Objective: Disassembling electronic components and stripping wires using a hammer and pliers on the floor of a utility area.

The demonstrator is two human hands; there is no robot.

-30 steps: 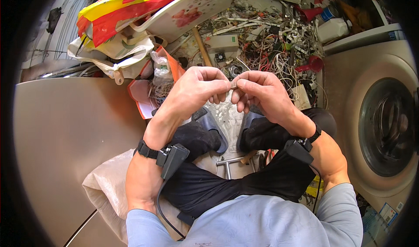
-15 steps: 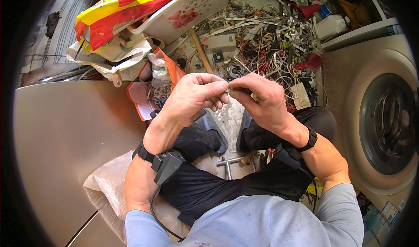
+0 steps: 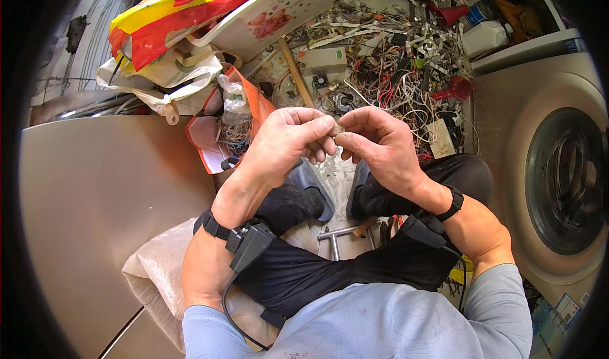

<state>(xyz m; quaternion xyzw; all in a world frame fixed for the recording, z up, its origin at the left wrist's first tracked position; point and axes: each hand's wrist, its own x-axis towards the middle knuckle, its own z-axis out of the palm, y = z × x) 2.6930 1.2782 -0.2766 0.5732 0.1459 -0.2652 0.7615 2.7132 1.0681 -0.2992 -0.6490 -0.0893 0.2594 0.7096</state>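
Both my hands meet in front of me above the gap between my feet, fingertips almost touching. My left hand (image 3: 297, 134) is closed, its thumb pressed against the curled fingers. A very small greyish thing shows at the fingertips, too small to name. My right hand (image 3: 384, 148) is curled toward the same spot, thumb and forefinger around it with a little space between them. Below and beyond the hands are my dark shoes (image 3: 315, 191) and a heap of tangled wires and scrap strips (image 3: 396, 73).
An orange-edged bag (image 3: 254, 99) with wires stands left of my hands. A wooden handle (image 3: 295, 73) lies beyond them, near a pale box (image 3: 323, 61). A front-loading washing machine (image 3: 501, 118) stands at the right, a metallic panel (image 3: 114, 188) at the left. A metal T-shaped tool (image 3: 335, 240) lies between my legs.
My right thumb and forefinger have parted slightly, and the thumb has come forward to the left fingertips. My left hand keeps its pinch. The view has shifted a little.
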